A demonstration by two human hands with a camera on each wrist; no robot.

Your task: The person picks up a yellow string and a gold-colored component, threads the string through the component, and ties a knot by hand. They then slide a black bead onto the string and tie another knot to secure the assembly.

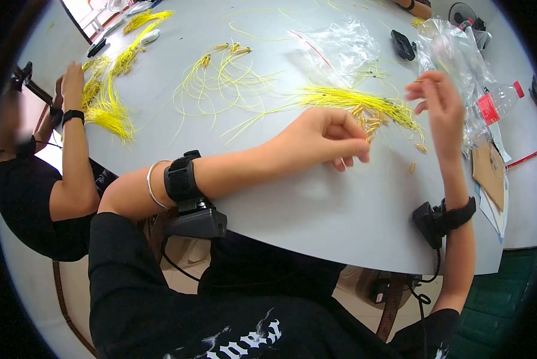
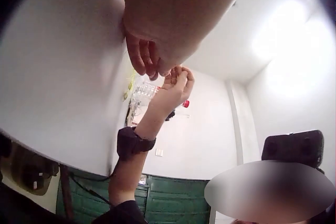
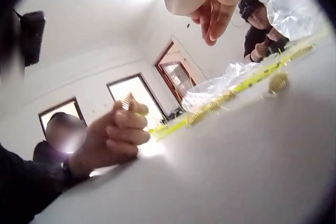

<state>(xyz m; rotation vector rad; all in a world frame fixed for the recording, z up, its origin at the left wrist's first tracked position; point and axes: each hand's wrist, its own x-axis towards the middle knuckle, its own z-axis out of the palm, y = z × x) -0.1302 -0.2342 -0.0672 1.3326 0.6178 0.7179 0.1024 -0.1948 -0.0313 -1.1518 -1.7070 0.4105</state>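
Observation:
My left hand [image 1: 334,140] is raised over the table beside a pile of small gold coils [image 1: 373,119]. In the right wrist view its thumb and forefinger pinch a gold wire coil [image 3: 127,101]. My right hand [image 1: 441,102] is held up to the right of the pile, fingers bent and tips together. A faint yellowish thin line shows at those fingertips; most of it is lost against the background. The bundle of yellow lines [image 1: 346,99] with dark beads lies behind the coils. Two loose coils, one of them a gold coil [image 1: 412,168], lie nearer me.
A clear plastic bag [image 1: 340,51] lies behind the bundle. To the right are a bottle [image 1: 493,107] with a red cap, more plastic and brown cardboard [image 1: 488,173]. Loose yellow lines [image 1: 217,78] spread at centre left. Another person [image 1: 47,173] works by yellow bundles [image 1: 110,113].

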